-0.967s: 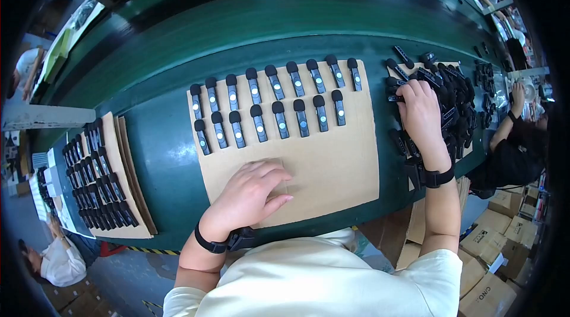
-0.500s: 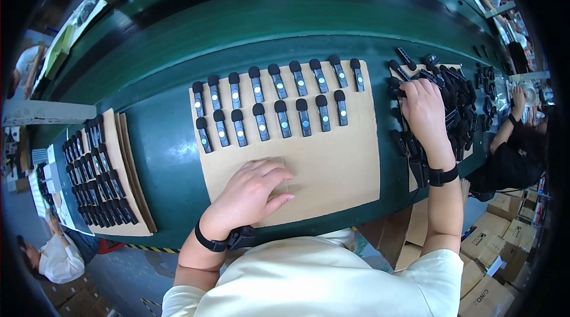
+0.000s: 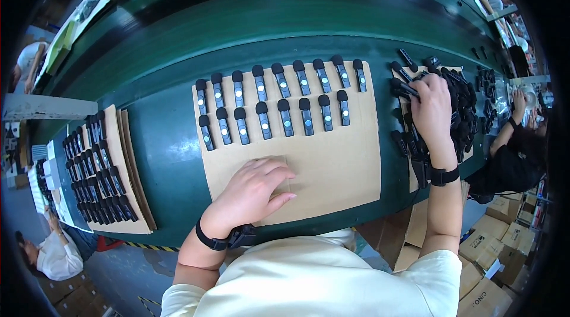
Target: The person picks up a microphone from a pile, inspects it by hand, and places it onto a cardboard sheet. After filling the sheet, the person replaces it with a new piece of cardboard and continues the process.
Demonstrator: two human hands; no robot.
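Note:
Small black clip-on microphones with foam tops stand out in two rows on a cardboard sheet (image 3: 332, 168); one of them is a microphone (image 3: 287, 118) in the nearer row. Each shows a pale round dot on its body. My left hand (image 3: 252, 189) rests over the sheet's lower left part, fingers loosely bent and thumb apart, holding nothing visible. At the right, my right hand (image 3: 431, 109) reaches over a heap of microphones (image 3: 460, 100). Its fingertips are closed on a dark microphone (image 3: 405, 87) at the heap's left edge; the fingers partly cover it.
More microphones lie in rows on stacked cardboard (image 3: 126, 162) at the left of the green table (image 3: 166, 150). A raised green ledge (image 3: 267, 14) runs along the back. Cardboard boxes (image 3: 484, 243) stand at lower right. Other people work at both sides.
My right hand has shifted slightly right and up, uncovering more of the microphone at its fingertips. My left hand stays in place.

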